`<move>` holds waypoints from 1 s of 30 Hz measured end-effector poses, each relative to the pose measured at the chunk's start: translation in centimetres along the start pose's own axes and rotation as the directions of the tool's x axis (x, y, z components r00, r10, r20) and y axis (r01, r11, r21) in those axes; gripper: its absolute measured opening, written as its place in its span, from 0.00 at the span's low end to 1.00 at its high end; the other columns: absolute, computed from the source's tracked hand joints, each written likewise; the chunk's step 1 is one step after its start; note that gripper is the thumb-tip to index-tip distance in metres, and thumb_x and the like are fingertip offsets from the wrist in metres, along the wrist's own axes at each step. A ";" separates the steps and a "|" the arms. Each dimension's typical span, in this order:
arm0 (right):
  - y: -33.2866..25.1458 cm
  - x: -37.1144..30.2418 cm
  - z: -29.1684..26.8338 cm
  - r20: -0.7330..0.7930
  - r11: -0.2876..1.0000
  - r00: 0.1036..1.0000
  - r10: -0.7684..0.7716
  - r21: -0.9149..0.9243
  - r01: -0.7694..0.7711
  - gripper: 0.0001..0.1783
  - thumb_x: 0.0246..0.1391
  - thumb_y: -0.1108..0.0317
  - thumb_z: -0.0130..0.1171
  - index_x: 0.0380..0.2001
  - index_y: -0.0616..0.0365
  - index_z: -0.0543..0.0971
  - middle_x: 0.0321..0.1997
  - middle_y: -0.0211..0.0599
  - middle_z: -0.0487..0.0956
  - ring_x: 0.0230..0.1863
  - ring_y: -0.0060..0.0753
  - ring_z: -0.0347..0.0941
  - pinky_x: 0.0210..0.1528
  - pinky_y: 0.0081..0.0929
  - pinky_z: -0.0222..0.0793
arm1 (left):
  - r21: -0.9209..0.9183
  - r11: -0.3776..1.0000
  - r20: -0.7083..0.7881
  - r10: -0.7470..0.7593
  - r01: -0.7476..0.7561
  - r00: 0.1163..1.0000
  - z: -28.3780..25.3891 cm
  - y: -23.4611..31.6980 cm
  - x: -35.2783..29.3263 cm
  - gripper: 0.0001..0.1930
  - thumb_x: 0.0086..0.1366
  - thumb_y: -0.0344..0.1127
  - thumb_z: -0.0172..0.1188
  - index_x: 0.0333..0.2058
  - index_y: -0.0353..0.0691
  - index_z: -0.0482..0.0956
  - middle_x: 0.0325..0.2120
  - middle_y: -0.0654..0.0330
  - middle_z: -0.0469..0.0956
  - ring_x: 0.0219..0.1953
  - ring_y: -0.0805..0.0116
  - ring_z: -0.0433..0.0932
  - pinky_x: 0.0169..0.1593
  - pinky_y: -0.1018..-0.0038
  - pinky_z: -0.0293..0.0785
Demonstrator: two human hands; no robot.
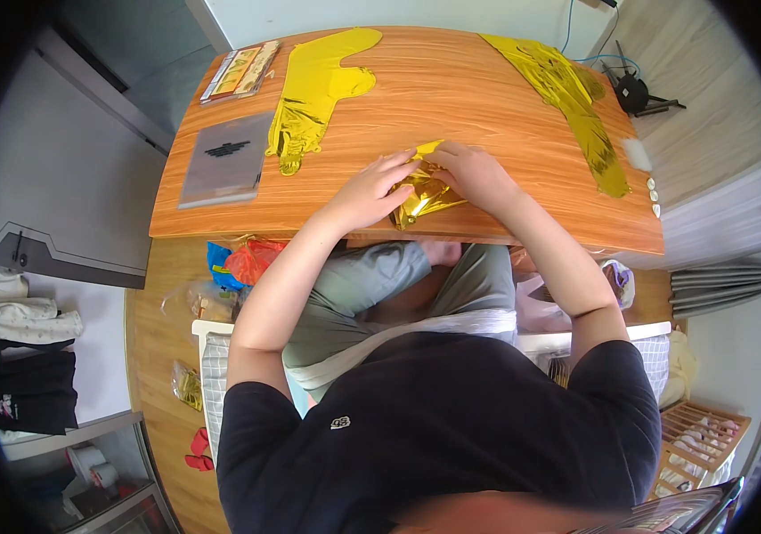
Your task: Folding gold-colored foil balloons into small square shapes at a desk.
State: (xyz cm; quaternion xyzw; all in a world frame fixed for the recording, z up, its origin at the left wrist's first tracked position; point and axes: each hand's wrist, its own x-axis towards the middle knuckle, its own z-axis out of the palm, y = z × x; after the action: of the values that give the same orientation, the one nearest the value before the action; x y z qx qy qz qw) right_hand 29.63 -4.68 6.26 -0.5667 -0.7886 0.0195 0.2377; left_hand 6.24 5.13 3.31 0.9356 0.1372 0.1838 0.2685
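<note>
A crumpled, partly folded gold foil balloon [429, 200] lies at the table's front edge, right before me. My left hand [371, 191] is on its left side, fingers reaching over the foil and thumb lower down, the foil between them. From the right, my right hand [478, 178] grips its upper part with bent fingers; some fingertips are hidden behind the hand. Farther off to the left, a flat gold foil balloon [327, 84] is spread on the wood. Another long gold foil balloon [567, 98] stretches along the table's right side.
On the wooden table [451, 98] lie a clear plastic folder [220, 160] with black strips and a stack of booklets [242, 71] at the far left. A black router [634, 92] stands by the right wall, near small white discs [654, 196]. Bags [251, 260] sit beneath the table.
</note>
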 end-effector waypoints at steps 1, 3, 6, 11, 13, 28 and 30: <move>0.1 -0.1 0.1 -0.001 1.000 1.000 0.002 -0.003 -0.002 0.11 0.59 0.66 0.64 0.44 0.56 0.82 0.45 0.45 0.81 0.46 0.53 0.79 0.47 0.46 0.76 | 0.016 1.000 0.026 -0.021 0.021 0.999 -0.1 0.1 0.0 0.27 0.77 0.45 0.50 0.67 0.34 0.69 0.71 0.47 0.62 0.74 0.48 0.59 0.75 0.56 0.54; 0.0 -0.5 0.1 -0.088 0.993 0.992 0.092 0.078 -0.085 0.12 0.57 0.66 0.66 0.43 0.56 0.82 0.46 0.44 0.80 0.47 0.53 0.79 0.47 0.45 0.76 | 0.031 0.999 0.054 -0.041 0.039 0.998 -0.2 1.0 -0.1 0.26 0.77 0.44 0.50 0.66 0.34 0.69 0.70 0.46 0.64 0.73 0.48 0.60 0.75 0.55 0.55; -0.3 -1.0 -0.6 -0.073 0.994 0.992 0.105 0.049 -0.102 0.13 0.55 0.65 0.68 0.42 0.57 0.82 0.42 0.44 0.80 0.47 0.54 0.78 0.47 0.43 0.76 | 0.109 0.989 0.024 -0.106 0.103 0.994 0.6 2.7 -0.8 0.27 0.76 0.43 0.51 0.65 0.31 0.69 0.67 0.44 0.67 0.72 0.46 0.63 0.74 0.55 0.57; -3.0 -3.4 -0.1 -0.092 0.994 0.990 0.103 -0.035 -0.106 0.15 0.55 0.64 0.68 0.45 0.57 0.83 0.46 0.44 0.82 0.53 0.51 0.78 0.55 0.43 0.74 | 0.266 0.945 -0.210 -0.137 0.191 0.968 3.5 5.1 -1.7 0.28 0.73 0.44 0.52 0.62 0.26 0.71 0.65 0.39 0.69 0.69 0.41 0.66 0.71 0.52 0.61; -3.1 -3.9 0.3 -0.203 0.995 0.975 0.085 -0.038 -0.095 0.16 0.56 0.64 0.68 0.46 0.57 0.83 0.49 0.44 0.83 0.54 0.50 0.78 0.58 0.44 0.73 | 0.299 0.918 -0.279 -0.177 0.260 0.944 4.7 5.8 -1.8 0.29 0.72 0.45 0.52 0.62 0.24 0.70 0.65 0.38 0.69 0.69 0.40 0.65 0.71 0.52 0.61; 2.1 -2.0 -1.7 0.219 0.975 0.957 -0.191 0.156 0.159 0.18 0.56 0.62 0.68 0.49 0.54 0.83 0.57 0.38 0.81 0.63 0.44 0.73 0.73 0.51 0.61 | 0.211 0.967 0.113 0.121 -0.143 0.986 0.5 1.2 3.8 0.31 0.73 0.42 0.53 0.71 0.39 0.63 0.71 0.50 0.63 0.75 0.54 0.58 0.76 0.52 0.52; 2.2 -2.7 -1.4 0.129 0.975 0.974 -0.187 0.146 0.168 0.18 0.55 0.62 0.69 0.49 0.55 0.83 0.56 0.40 0.81 0.62 0.46 0.74 0.70 0.49 0.64 | 0.245 0.961 0.148 0.091 -0.126 0.985 1.2 0.9 4.0 0.31 0.74 0.41 0.51 0.72 0.38 0.60 0.72 0.51 0.63 0.76 0.54 0.56 0.77 0.52 0.51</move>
State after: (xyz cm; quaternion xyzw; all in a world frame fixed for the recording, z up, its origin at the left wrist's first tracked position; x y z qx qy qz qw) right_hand 32.76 -6.68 5.93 -0.4736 -0.8480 0.0916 0.2194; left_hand 10.51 5.26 3.96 0.9786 0.0893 0.1153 0.1449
